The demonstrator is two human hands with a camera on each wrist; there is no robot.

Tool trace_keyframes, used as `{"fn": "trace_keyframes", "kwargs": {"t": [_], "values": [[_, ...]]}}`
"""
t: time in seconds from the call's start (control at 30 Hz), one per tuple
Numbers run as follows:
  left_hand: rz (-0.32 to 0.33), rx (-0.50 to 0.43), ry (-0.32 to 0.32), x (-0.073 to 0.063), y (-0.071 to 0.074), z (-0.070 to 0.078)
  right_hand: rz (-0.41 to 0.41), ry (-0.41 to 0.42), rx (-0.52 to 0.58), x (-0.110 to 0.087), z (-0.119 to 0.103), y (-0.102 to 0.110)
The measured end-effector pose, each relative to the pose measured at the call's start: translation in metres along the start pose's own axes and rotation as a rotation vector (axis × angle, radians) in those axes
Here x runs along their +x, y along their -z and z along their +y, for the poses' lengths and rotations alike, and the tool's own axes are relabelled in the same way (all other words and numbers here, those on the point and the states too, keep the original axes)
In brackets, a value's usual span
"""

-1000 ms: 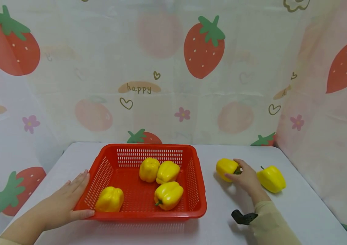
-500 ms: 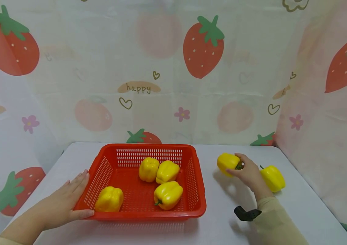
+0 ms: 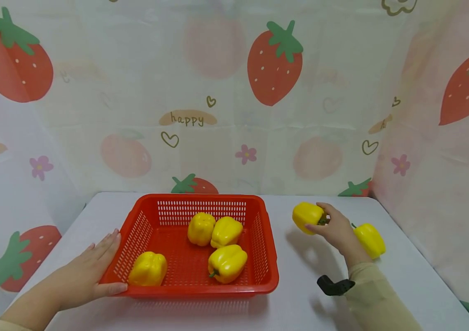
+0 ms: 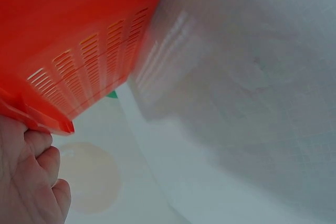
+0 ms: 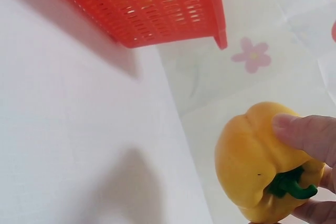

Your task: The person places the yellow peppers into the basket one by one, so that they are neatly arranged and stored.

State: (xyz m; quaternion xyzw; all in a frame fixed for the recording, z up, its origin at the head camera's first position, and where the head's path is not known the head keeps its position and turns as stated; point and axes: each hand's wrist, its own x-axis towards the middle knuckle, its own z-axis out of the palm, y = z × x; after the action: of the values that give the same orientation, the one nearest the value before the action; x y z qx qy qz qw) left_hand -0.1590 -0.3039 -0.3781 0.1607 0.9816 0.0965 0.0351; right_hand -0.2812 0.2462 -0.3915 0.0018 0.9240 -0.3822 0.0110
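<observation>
Because the held pepper (image 3: 305,216) is to the right of the red basket (image 3: 201,290), the governing relation is the lateral gap between it and the basket's right rim (image 3: 271,243). The pepper is clear of the surface (image 3: 292,312), judging by its detached shadow, and remains outside the basket. Its long axis runs roughly sideways, blossom end toward the basket and stem (image 5: 289,184) toward the palm.

The right hand (image 3: 337,232) is the nearer one: thumb and fingers are bent around the stem end, opened only to the pepper's width. The left hand (image 3: 87,276) is on the opposite side of the basket, fingers extended along the left rim, thumb at the front-left corner; it holds no pepper.

Inside the basket, three peppers (image 3: 222,236) sit right of center and one front-left pepper (image 3: 148,269) sits beside the left hand. Another loose pepper (image 3: 370,240) rests right of the right wrist, partly hidden by it.
</observation>
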Motion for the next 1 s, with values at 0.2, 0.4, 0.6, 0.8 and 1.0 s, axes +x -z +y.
{"fn": "trace_keyframes", "kwargs": {"t": [0.2, 0.4, 0.6, 0.8, 1.0], "values": [[0.006, 0.002, -0.003, 0.001, 0.000, 0.000, 0.005, 0.019, 0.002, -0.001, -0.005, 0.003], [0.005, 0.009, 0.003, 0.001, 0.001, 0.000, -0.009, 0.023, 0.006, -0.004, -0.014, 0.003], [-0.006, 0.010, 0.007, 0.002, 0.000, 0.001, -0.008, 0.049, 0.008, -0.006, -0.023, 0.001], [-0.013, 0.005, 0.014, 0.001, 0.000, 0.001, -0.009, 0.080, 0.016, -0.008, -0.030, -0.002], [-0.022, 0.009, 0.017, 0.001, 0.000, 0.001, -0.023, 0.105, 0.032, -0.009, -0.039, -0.005]]}}
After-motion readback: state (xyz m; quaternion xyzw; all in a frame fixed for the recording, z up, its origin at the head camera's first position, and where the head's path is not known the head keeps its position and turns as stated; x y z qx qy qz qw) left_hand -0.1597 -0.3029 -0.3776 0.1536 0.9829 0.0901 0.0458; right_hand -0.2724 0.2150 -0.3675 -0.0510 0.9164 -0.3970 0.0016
